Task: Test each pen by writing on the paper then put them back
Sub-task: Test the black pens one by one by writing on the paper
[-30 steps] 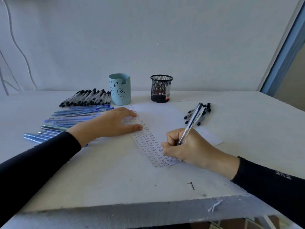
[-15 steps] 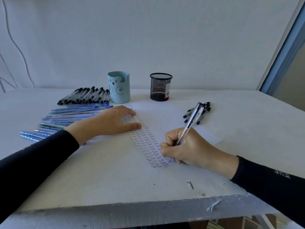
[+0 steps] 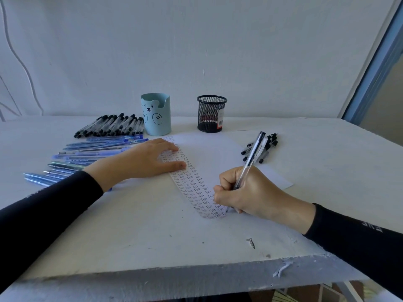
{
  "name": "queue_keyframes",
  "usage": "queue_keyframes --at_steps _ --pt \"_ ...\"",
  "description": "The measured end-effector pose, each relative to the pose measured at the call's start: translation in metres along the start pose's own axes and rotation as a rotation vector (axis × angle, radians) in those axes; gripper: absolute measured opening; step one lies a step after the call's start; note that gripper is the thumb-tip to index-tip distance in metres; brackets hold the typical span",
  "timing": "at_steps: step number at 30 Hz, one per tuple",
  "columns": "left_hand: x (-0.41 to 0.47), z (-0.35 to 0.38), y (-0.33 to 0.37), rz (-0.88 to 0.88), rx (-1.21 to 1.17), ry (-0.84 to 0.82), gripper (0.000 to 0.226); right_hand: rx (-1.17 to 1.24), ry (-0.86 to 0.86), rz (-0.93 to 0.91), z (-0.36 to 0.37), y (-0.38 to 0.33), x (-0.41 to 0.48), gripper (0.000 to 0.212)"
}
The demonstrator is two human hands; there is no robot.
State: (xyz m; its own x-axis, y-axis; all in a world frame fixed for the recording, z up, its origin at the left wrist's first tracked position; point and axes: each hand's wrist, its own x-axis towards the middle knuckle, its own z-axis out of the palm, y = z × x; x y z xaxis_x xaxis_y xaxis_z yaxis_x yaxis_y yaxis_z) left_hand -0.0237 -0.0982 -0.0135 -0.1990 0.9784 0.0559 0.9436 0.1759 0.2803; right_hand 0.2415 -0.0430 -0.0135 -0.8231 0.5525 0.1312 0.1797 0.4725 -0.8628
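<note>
Soft, cool, bluish daylight fills the scene evenly, moderately bright, with no hard glare; its source is not in view. The pale wall (image 3: 196,51) and white table (image 3: 130,225) look flat and low in contrast. Only faint, blurred-edged shadows lie under the left hand (image 3: 139,162) and right hand (image 3: 257,192), whose back carries a mild sheen, and the clear pen (image 3: 250,158) shows a thin highlight. The table's front edge is in shade. The black sleeves (image 3: 43,219) lose nearly all detail. Writing on the paper (image 3: 207,153) is sharp near the pen and smeared farther off. Wide-angle distortion bows the table and leans the blue frame (image 3: 379,62) at right.
</note>
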Motion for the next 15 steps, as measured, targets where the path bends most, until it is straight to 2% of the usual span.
queue_keyframes --at_steps 15 --pt "-0.0001 -0.0002 0.0011 -0.003 0.023 -0.003 0.099 0.002 -0.016 -0.015 -0.0023 0.0024 0.0022 0.045"
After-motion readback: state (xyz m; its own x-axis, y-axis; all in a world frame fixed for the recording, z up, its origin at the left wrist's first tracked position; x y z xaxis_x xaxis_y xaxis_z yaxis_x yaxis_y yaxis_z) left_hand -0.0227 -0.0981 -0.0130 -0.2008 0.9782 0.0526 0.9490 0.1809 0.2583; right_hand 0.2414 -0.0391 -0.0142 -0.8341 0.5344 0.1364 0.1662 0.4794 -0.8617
